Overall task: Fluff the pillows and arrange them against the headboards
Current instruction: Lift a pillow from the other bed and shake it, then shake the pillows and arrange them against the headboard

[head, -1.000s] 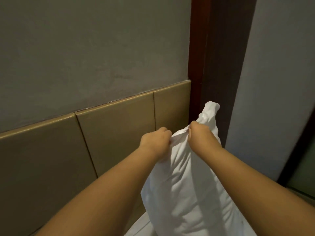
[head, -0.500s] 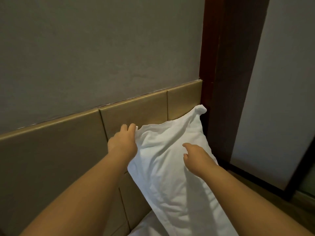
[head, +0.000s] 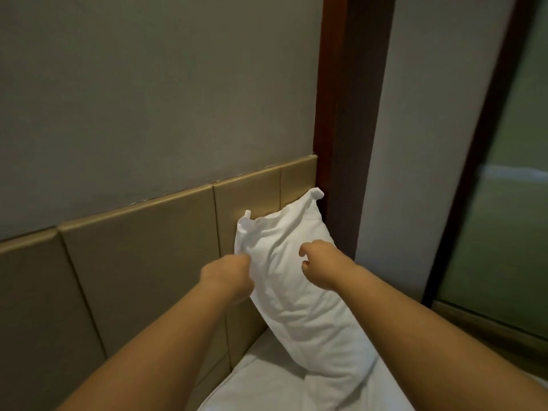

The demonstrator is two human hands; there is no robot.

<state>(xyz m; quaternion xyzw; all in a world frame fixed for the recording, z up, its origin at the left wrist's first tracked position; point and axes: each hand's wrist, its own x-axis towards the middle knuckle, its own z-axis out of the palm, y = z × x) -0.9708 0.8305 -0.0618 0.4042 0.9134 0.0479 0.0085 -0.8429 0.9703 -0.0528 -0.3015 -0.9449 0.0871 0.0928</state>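
A white pillow stands on end on the bed and leans against the tan padded headboard, at its right end beside the dark wooden post. My left hand is curled at the pillow's left edge and seems to pinch the fabric there. Over the pillow's front face, my right hand has bent fingers with the thumb apart and grips nothing. The pillow's two top corners stick up free.
A dark wooden post rises right of the headboard, with a pale wall and a glass door further right. White bedding lies under the pillow. A grey wall fills the space above the headboard.
Both hands let go of the pillow's top edge and dropped lower. The pillow turned flat against the headboard and settled lower on the bed.
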